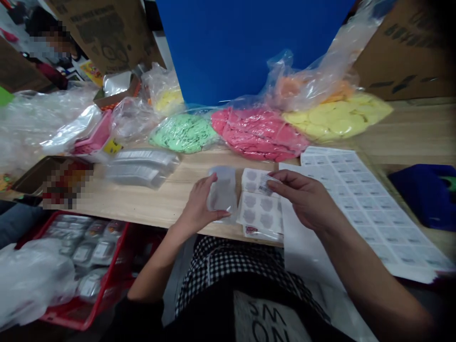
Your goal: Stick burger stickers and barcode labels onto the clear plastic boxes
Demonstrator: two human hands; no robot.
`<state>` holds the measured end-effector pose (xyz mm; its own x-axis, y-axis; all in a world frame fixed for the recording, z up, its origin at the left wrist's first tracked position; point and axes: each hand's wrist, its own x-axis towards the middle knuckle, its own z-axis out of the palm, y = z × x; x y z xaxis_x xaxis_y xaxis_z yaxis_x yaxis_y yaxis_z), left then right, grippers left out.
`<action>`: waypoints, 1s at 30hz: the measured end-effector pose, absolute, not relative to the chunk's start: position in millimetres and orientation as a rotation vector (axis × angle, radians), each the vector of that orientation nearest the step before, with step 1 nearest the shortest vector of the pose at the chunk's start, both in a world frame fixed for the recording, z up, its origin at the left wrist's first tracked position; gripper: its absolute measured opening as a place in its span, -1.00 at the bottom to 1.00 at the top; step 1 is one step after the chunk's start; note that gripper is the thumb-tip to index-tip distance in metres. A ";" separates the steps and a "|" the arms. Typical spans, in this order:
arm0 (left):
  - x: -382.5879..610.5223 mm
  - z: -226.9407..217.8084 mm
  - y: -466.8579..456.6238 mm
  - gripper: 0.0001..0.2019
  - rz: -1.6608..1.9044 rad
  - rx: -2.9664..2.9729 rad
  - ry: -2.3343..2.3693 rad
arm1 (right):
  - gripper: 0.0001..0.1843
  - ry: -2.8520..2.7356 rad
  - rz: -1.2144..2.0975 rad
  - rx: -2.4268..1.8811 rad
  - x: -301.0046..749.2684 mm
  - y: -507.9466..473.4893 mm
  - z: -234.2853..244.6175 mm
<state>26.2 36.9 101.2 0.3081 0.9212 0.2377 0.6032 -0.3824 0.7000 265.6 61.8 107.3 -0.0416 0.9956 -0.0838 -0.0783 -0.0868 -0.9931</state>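
Observation:
My left hand (198, 204) grips a transparent plastic blister tray (223, 194) by its side, with the fingers curled over its near edge. My right hand (301, 199) pinches a small printed label (265, 185) between thumb and fingers, just above a sheet of stickers with grey shield-like shapes (260, 204). That sheet lies on the wooden table (149, 204) between my hands, partly under the tray's edge. A large white sheet of printed labels (370, 209) spreads out to the right, beneath my right forearm.
Plastic bags of green (183, 134), pink (258, 135) and yellow (337, 116) discs line the table's back, before a blue board (249, 47). Stacked transparent trays (140, 168) stand left. A red crate (85, 266) of packaged items sits below the table edge. A person (46, 42) is at upper left.

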 end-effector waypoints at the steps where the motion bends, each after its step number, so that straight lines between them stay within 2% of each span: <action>1: 20.6 93.0 39.7 -0.06 0.850 2.074 1.312 | -0.71 -1.175 1.359 -1.187 254.9 62.4 107.3; 8: 21.5 52.7 37.9 -0.05 0.970 1.850 1.196 | -0.80 -1.675 1.234 -1.211 200.1 64.8 94.1; 13: 19.6 50.0 36.2 -0.03 1.010 1.808 1.135 | -0.85 -1.820 1.071 -1.241 192.3 68.2 85.3; 30: 19.0 46.9 38.6 -0.01 1.026 1.823 1.109 | -0.89 -1.883 0.987 -1.235 189.1 69.5 73.7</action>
<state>19.0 38.6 46.9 0.3019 0.9213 0.2449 0.3156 -0.3390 0.8863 189.1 69.5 73.7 -0.3277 0.9364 0.1252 0.4296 0.2657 -0.8630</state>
